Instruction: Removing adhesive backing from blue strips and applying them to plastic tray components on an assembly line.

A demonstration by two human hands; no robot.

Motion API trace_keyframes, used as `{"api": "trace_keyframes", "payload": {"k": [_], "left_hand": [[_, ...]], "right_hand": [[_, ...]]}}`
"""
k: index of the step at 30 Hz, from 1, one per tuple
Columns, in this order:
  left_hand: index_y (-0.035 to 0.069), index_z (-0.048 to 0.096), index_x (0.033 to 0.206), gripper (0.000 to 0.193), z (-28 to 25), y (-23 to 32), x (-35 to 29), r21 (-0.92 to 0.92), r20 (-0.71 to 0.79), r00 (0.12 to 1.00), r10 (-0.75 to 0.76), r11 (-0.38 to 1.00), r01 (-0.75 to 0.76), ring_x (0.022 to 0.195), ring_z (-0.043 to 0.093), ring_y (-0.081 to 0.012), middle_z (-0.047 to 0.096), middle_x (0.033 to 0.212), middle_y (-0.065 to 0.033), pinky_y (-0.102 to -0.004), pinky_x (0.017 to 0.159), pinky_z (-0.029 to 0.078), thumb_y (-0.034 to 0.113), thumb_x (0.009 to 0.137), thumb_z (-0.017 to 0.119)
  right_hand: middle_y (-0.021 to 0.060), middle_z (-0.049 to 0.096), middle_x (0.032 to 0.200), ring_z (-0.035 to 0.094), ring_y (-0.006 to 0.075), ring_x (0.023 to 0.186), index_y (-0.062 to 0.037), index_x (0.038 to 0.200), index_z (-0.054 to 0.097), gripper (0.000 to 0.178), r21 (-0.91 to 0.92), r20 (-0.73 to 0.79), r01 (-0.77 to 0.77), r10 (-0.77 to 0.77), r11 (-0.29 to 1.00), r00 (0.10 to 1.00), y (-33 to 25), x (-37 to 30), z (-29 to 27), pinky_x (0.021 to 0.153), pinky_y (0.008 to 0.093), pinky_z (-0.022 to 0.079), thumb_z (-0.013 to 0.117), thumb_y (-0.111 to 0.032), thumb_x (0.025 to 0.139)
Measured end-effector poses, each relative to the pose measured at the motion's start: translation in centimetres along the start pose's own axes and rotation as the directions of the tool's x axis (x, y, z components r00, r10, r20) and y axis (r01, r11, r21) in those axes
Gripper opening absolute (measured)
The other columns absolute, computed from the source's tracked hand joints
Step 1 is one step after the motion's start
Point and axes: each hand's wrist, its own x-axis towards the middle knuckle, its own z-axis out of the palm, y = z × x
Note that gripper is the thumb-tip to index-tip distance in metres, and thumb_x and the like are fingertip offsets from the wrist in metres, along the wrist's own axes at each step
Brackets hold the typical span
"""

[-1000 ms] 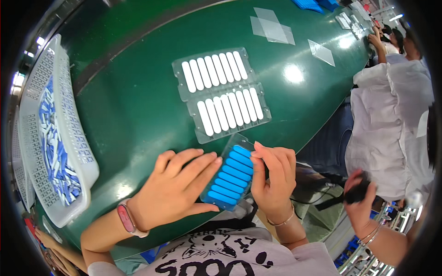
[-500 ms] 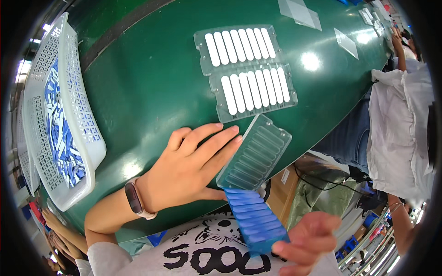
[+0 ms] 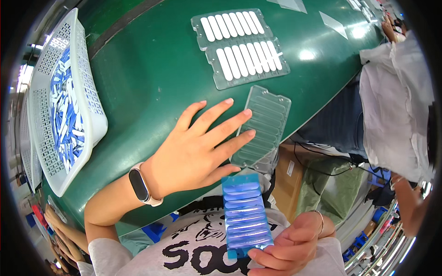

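My left hand (image 3: 198, 149) is spread open over the green table, its fingertips touching the left edge of a clear tray (image 3: 267, 122) moulded with long parallel slots. No pieces show in those slots. Low in front of my body, my right hand (image 3: 290, 246) grips a blue ridged tray (image 3: 246, 212) by its lower right corner, with fingers bent and thumb against it. Shiny blue bars run across that tray. Farther off lie two clear trays, an upper one (image 3: 195, 22) and a lower one (image 3: 222, 84), each holding a row of white rounded strips (image 3: 237, 60).
A white perforated basket (image 3: 95, 117) at the left holds many blue and white pieces (image 3: 66, 115). Clear flat sheets (image 3: 334, 25) lie at the far right of the table (image 3: 147, 92). Someone in a white top (image 3: 391, 106) is at the right, beside a cardboard box (image 3: 289, 172).
The blue tray has turned straighter and come apart from the clear tray. My right fingers have closed on its corner. My left fingers have spread, and the whole view has shifted.
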Motion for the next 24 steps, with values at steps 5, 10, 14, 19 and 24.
{"api": "trace_keyframes", "payload": {"k": [5,10,14,19,24], "left_hand": [[0.013,0.058,0.124,0.056,-0.3,0.6,0.2,0.021,-0.032,0.999,0.028,0.999,-0.028,0.131,0.039,-0.0324,0.045,0.140,-0.0103,-0.0527,0.105,0.031,0.027,0.072,0.074],[-0.001,0.051,0.127,0.056,-1.6,2.9,0.0,-0.912,0.014,0.996,-0.092,0.407,0.051,0.123,0.049,-0.0320,0.052,0.131,-0.0187,-0.0437,0.103,0.037,0.046,0.097,0.041],[-0.003,0.040,0.136,0.063,-1.9,4.5,-0.2,-0.835,0.454,0.872,-0.185,-0.429,0.344,0.123,0.049,-0.0242,0.050,0.132,-0.0182,-0.0392,0.102,0.040,0.048,0.102,0.021],[0.001,0.027,0.144,0.086,-4.8,5.8,1.5,-0.703,0.369,0.922,-0.115,-0.684,0.196,0.128,0.043,-0.0369,0.041,0.140,-0.0238,-0.0466,0.107,0.035,0.068,0.092,0.019],[0.003,0.015,0.148,0.074,-6.8,3.8,2.9,-0.726,0.242,0.939,-0.246,-0.688,0.006,0.125,0.046,-0.0380,0.042,0.139,-0.0257,-0.0477,0.103,0.040,0.056,0.098,0.025]], "right_hand": [[-0.0012,0.068,0.085,0.056,0.0105,0.070,-0.0153,0.094,0.068,0.012,-0.089,-0.110,-0.032,0.022,0.996,0.994,-1.6,-0.6,0.0,0.060,0.0278,0.038,0.064,-0.014,0.083],[-0.0014,0.060,0.090,0.054,0.0202,0.079,-0.0180,0.095,0.063,0.029,0.135,-0.350,-0.486,0.500,0.864,0.792,-0.2,0.7,-1.9,0.062,0.0344,0.048,0.076,-0.009,0.070],[-0.0064,0.059,0.085,0.050,0.0187,0.079,-0.0190,0.098,0.054,0.026,-0.303,-0.656,-0.463,0.170,0.833,0.735,4.5,3.1,-1.8,0.071,0.0388,0.047,0.068,-0.011,0.078],[-0.0102,0.067,0.103,0.056,0.0068,0.096,-0.0275,0.110,0.057,0.024,-0.435,0.171,0.157,-0.090,0.886,0.981,4.1,2.6,-2.1,0.092,0.0439,0.039,0.055,-0.027,0.087],[-0.0111,0.066,0.104,0.056,0.0090,0.101,-0.0264,0.109,0.061,0.024,-0.308,0.080,0.189,-0.173,0.932,0.982,4.4,0.4,1.4,0.098,0.0456,0.036,0.059,-0.030,0.085]]}}
